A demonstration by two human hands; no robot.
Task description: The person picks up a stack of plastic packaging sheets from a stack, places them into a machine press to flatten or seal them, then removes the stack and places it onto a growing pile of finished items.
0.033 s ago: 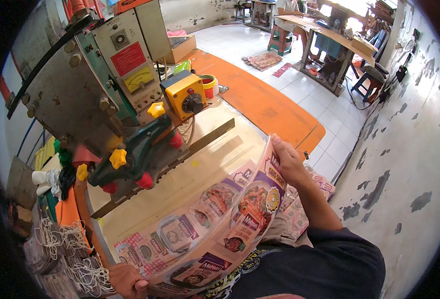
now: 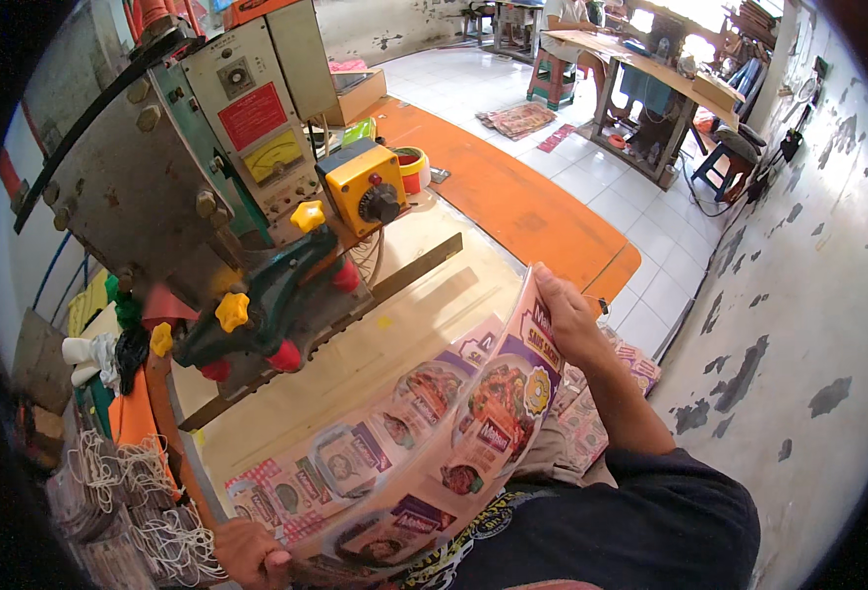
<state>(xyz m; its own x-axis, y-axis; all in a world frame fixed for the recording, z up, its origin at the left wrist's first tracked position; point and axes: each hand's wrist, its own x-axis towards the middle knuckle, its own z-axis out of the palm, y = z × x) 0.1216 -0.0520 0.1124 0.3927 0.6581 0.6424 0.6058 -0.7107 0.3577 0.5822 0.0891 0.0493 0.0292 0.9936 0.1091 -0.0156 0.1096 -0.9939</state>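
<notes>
We hold a long printed plastic sheet above the near edge of the counter. Our right hand is clamped on its far end, fingers over the top edge; our left hand is closed on the near end, at the counter's near left corner. The sheet bows upward between both grips. In our judgement, the slack bow could let the sheet slide askew under the press bar of the sealing machine, because neither end lies flat.
</notes>
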